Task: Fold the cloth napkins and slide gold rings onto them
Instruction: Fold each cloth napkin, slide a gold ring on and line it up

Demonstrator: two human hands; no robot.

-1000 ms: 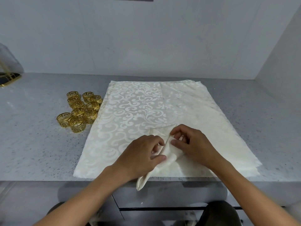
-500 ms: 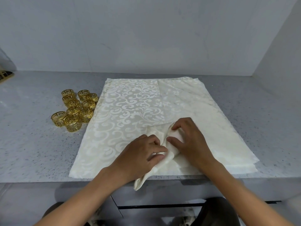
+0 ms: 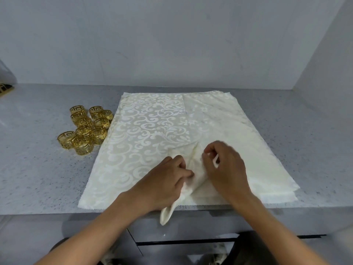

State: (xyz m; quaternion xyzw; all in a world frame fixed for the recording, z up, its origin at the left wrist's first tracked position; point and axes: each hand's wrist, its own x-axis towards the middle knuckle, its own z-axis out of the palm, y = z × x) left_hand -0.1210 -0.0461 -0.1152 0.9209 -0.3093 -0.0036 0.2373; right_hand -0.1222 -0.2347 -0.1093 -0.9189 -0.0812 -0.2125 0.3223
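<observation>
A cream napkin [image 3: 194, 175], gathered into a narrow bundle, lies near the counter's front edge, and its tail hangs over that edge. My left hand [image 3: 162, 184] grips the bundle's lower part. My right hand [image 3: 223, 169] pinches its upper part with curled fingers. Under both hands lies a stack of flat cream napkins [image 3: 152, 131] with a white swirl pattern. Several gold rings [image 3: 86, 129] stand in a cluster to the left of the stack.
The grey speckled counter [image 3: 38, 169] runs to a pale wall at the back and on the right. A dark object with a gold frame [image 3: 5, 89] pokes in at the far left edge. Below the front edge is a drawer front.
My right hand has shifted along the bundle's upper part and its fingers have curled tighter. My left hand keeps its grip. The camera has tilted up a little.
</observation>
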